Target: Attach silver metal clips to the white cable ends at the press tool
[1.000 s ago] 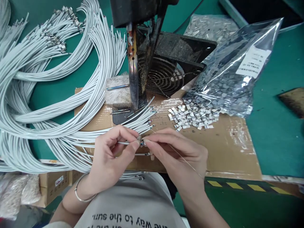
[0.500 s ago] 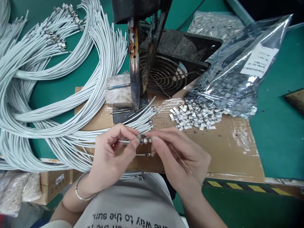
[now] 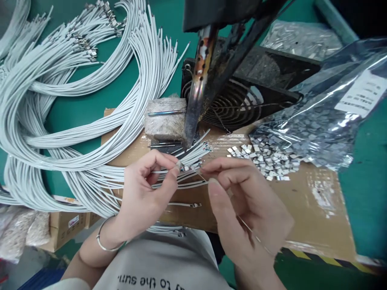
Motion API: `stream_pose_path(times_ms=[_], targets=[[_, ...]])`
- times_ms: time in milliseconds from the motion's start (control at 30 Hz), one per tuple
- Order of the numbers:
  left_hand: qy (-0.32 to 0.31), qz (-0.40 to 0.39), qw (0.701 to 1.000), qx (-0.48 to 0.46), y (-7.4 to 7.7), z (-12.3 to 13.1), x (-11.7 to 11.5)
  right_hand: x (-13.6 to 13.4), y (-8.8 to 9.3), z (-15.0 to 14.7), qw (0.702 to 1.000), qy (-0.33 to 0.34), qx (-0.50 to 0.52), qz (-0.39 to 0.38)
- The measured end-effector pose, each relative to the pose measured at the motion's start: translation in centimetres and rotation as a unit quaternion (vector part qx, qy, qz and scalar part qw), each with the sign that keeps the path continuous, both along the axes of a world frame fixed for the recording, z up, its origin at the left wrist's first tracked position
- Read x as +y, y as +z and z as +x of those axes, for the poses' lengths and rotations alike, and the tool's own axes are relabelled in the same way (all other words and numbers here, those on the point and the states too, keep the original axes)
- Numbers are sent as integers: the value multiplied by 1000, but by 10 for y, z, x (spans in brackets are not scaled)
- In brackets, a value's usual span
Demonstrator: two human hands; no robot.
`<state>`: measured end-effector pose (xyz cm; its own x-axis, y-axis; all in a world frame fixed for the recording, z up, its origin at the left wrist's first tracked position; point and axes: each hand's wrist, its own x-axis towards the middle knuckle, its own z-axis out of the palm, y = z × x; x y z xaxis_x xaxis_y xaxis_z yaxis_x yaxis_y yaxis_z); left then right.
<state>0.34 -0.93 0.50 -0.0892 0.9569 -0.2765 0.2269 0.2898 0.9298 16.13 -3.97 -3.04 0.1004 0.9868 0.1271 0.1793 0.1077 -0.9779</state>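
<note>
My left hand [image 3: 154,185] pinches a white cable [image 3: 157,172] near its end between thumb and forefinger. A small metal connector [image 3: 188,168] sticks out past those fingertips. My right hand [image 3: 248,201], fingers curled, holds a thin strand of solder wire [image 3: 255,235] that runs across the palm and pokes out toward the connector. The right fingertips are apart from the connector. Just behind the hands lies a fan of white cable ends [image 3: 201,150]. One finished-looking cable with a metal connector [image 3: 195,205] rests below on the cardboard [image 3: 317,205].
A soldering iron [image 3: 198,88] slants down in front of a black fan [image 3: 236,104]. Beside it sits a plastic-wrapped block [image 3: 165,125]. Loose metal connectors [image 3: 269,161] spill from a clear bag [image 3: 329,117] on the right. Large white cable bundles [image 3: 75,157] cover the left.
My right hand has drawn back to the right from the connector, with its thumb and fingers farther from it. My left hand keeps its pinch. The view has shifted and tilted somewhat.
</note>
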Motion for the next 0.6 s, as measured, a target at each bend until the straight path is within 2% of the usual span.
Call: stream_pose_path(times_ms=[167, 333, 600], targets=[[10, 9, 1000, -5, -1, 0, 1, 1, 5, -7, 999, -15, 41, -12], [8, 8, 1000, 7, 1, 2, 5, 2, 10, -14, 995, -67, 57, -50], [20, 10, 1000, 20, 3, 4, 8, 7, 13, -13, 990, -81, 76, -83]])
